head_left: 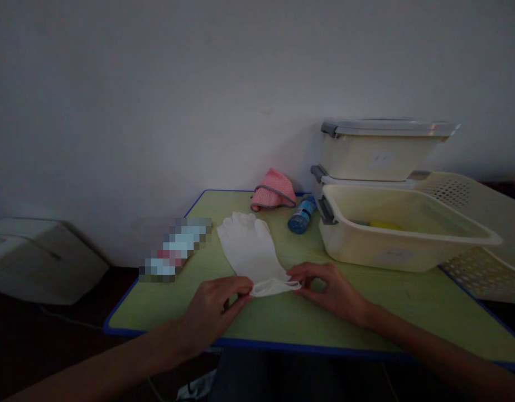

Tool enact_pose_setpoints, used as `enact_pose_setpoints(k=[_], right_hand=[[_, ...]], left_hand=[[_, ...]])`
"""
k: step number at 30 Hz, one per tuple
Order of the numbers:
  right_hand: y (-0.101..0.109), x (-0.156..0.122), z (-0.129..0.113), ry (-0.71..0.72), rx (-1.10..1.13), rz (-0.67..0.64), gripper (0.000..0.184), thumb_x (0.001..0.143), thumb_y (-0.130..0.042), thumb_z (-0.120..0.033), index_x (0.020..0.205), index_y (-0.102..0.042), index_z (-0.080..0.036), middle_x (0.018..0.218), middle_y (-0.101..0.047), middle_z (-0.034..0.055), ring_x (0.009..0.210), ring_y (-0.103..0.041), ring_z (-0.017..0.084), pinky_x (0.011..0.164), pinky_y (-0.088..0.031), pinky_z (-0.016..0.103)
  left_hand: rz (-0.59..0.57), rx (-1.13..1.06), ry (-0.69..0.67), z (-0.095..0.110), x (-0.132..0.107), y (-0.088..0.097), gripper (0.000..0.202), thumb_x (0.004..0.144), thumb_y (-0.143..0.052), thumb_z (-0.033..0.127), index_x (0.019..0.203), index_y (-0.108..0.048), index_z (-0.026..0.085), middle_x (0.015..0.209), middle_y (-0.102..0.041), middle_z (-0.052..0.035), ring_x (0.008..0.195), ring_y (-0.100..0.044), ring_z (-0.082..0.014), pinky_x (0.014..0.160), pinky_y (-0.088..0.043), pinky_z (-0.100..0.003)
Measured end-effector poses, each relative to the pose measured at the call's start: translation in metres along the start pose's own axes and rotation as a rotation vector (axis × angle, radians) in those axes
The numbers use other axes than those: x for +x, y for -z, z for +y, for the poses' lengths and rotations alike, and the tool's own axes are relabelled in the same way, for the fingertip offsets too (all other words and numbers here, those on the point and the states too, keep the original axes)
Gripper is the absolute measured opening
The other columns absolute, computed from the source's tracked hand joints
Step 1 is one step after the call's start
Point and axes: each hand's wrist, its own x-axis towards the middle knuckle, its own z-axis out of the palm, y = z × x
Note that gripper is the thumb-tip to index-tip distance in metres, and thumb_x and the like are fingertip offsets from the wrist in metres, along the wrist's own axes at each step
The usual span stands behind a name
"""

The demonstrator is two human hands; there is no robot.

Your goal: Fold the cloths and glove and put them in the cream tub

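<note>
Grey wall (157, 100) backs a green, blue-edged desk (319, 329); pale labels (396, 254) on the lidded bin (357, 157) and open bin (361, 245) are illegible. White glove (251, 248) lies centrally, fingers toward the wall, its near cuff (274, 288) pinched between thumb and fingers at the left corner by the left hand (207, 307), at the right by the right hand (332, 287), forearms (416, 338) angled inward. Pixelation obscures an item (184, 239) at the desk's left; the open bin's wall partly hides a yellow item (385, 225).

This is looking like a home: a pink cloth (274, 190) and storage boxes (361, 245) (pale plastic) are sharing a small desk (282, 326).
</note>
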Motion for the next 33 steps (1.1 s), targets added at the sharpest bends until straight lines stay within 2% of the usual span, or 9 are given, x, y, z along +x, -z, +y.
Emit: enact_pose_setpoints(k=[3,7,12,16,19,24,26,29,33], right_hand=[[0.007,-0.009,0.007,0.126,-0.138,-0.064,0.013,0.081,-0.058,-0.026,0.088,-0.066,-0.019,0.084,-0.069,0.0072,0.069,-0.062,0.015,0.062,-0.051,0.028],[0.015,-0.015,0.011,0.29,-0.207,-0.181,0.012,0.085,-0.053,-0.02,0.085,-0.065,-0.017,0.079,-0.068,0.0068,0.079,-0.059,0.016,0.075,-0.047,0.031],[0.022,-0.025,0.002,0.239,-0.262,-0.352,0.013,0.082,-0.051,-0.009,0.082,-0.063,-0.015,0.082,-0.065,0.007,0.082,-0.057,0.015,0.075,-0.046,0.028],[0.032,-0.024,-0.011,0.216,-0.281,-0.482,0.017,0.075,-0.058,-0.009,0.09,-0.063,-0.015,0.093,-0.062,0.0079,0.09,-0.058,0.016,0.08,-0.045,0.026],[0.036,-0.01,-0.017,0.233,-0.306,-0.401,0.012,0.078,-0.056,-0.012,0.087,-0.063,-0.015,0.089,-0.062,0.0074,0.084,-0.058,0.015,0.074,-0.045,0.026],[0.024,0.042,-0.001,0.101,-0.37,-0.089,0.01,0.08,-0.051,-0.012,0.076,-0.06,-0.016,0.07,-0.06,0.0025,0.06,-0.054,0.012,0.058,-0.041,0.025],[0.015,0.065,0.011,-0.02,-0.316,-0.001,0.01,0.076,-0.053,-0.008,0.075,-0.058,-0.016,0.066,-0.058,0.0003,0.057,-0.053,0.012,0.056,-0.041,0.024],[0.001,0.089,0.03,-0.166,-0.185,0.116,0.012,0.071,-0.055,-0.005,0.074,-0.054,-0.017,0.065,-0.057,-0.0006,0.058,-0.054,0.012,0.056,-0.042,0.024],[-0.012,0.096,0.044,-0.194,-0.159,0.177,0.015,0.069,-0.057,-0.006,0.077,-0.051,-0.017,0.064,-0.056,-0.0019,0.058,-0.054,0.012,0.055,-0.042,0.023]], left_hand=[[-0.092,0.083,-0.108,0.005,0.001,-0.003,0.014,0.087,-0.045,0.02,0.086,-0.059,0.02,0.072,-0.066,-0.0016,0.064,-0.062,-0.0123,0.054,-0.051,-0.02],[-0.18,0.151,-0.252,0.012,0.005,-0.007,0.017,0.091,-0.041,0.018,0.088,-0.057,0.016,0.07,-0.063,-0.0023,0.069,-0.059,-0.0121,0.058,-0.048,-0.019],[-0.306,0.223,-0.4,0.021,0.004,-0.01,0.02,0.092,-0.037,0.016,0.088,-0.056,0.015,0.07,-0.064,-0.004,0.066,-0.058,-0.013,0.054,-0.044,-0.021],[-0.419,0.207,-0.418,0.024,0.007,-0.002,0.021,0.09,-0.043,0.031,0.095,-0.056,0.015,0.074,-0.065,-0.0045,0.066,-0.059,-0.0146,0.056,-0.045,-0.023],[-0.39,0.171,-0.272,0.016,0.026,0.006,0.024,0.09,-0.042,0.031,0.099,-0.057,0.015,0.08,-0.067,-0.0056,0.068,-0.06,-0.0143,0.061,-0.047,-0.023],[-0.213,0.07,0.284,-0.03,0.091,0.003,0.011,0.079,-0.051,0.017,0.08,-0.062,0.015,0.078,-0.066,-0.0033,0.068,-0.059,-0.0137,0.06,-0.045,-0.022],[-0.051,-0.049,0.466,-0.051,0.115,-0.006,0.008,0.071,-0.055,0.009,0.071,-0.061,0.014,0.072,-0.065,-0.0018,0.069,-0.059,-0.0134,0.066,-0.045,-0.023],[0.012,-0.098,0.551,-0.076,0.131,-0.023,0.007,0.069,-0.054,0.007,0.068,-0.058,0.013,0.067,-0.062,-0.0021,0.064,-0.058,-0.0127,0.063,-0.046,-0.023],[0.044,-0.139,0.583,-0.087,0.124,-0.043,0.004,0.069,-0.054,0.012,0.068,-0.057,0.014,0.064,-0.061,-0.0011,0.06,-0.057,-0.0127,0.061,-0.046,-0.024]])
